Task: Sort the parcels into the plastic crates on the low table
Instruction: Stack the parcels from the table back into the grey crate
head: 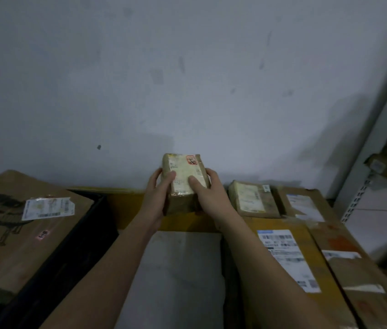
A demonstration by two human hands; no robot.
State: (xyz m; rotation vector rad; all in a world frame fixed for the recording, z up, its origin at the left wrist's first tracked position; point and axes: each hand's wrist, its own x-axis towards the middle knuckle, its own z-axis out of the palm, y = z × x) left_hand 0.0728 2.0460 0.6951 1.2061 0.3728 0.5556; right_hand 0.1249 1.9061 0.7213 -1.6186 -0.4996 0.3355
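A small brown cardboard parcel [184, 170] with a pale shipping label and a red sticker is held up in front of the wall. My left hand [158, 193] grips its left side, thumb on the label. My right hand [207, 189] grips its right side, thumb also on the label. Below it lies a yellow crate [126, 207] with a grey flat parcel [180, 276] inside. A black crate [69, 252] at the left holds a large brown box [17, 233] with a loose label.
To the right lie a small taped parcel [253, 198] and several larger labelled cardboard boxes [289, 257]. A metal shelf upright [363, 191] with parcels stands at the far right. A pale wall [187, 79] closes the back.
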